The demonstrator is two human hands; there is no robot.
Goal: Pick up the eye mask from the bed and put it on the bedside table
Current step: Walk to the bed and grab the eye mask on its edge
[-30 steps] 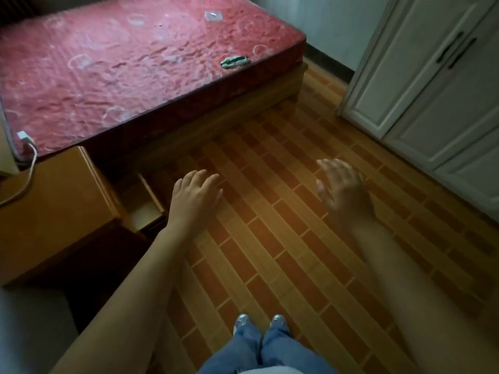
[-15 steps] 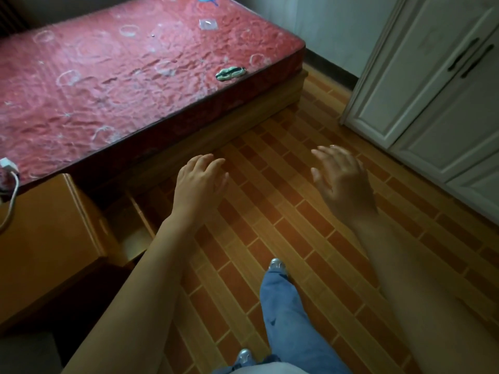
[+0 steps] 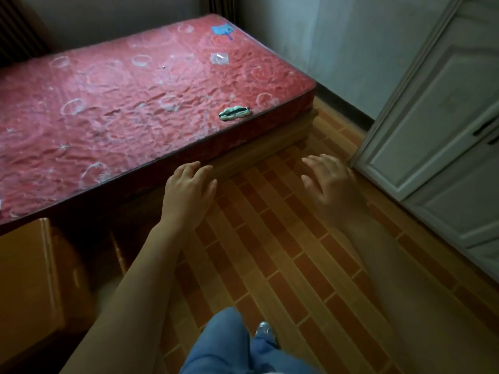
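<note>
The eye mask (image 3: 234, 113), pale green with a dark strap, lies on the red mattress (image 3: 113, 109) close to its near right corner. My left hand (image 3: 189, 187) hovers palm down in front of the bed's wooden side, fingers apart and holding nothing. My right hand (image 3: 328, 182) is raised over the floor, also empty with spread fingers. Both hands are well short of the mask. The wooden bedside table (image 3: 24, 276) stands at the lower left, beside the bed.
White wardrobe doors (image 3: 442, 125) stand on the right. A brick-patterned floor (image 3: 270, 252) runs between wardrobe and bed. A blue scrap (image 3: 222, 30) and a clear wrapper (image 3: 220, 59) lie further up the mattress. My legs in blue jeans (image 3: 232, 344) show at the bottom.
I have stepped forward along the bed. Both hands moved up and toward the mattress corner, and the mask now appears nearer. The bedside table has slid to the lower left.
</note>
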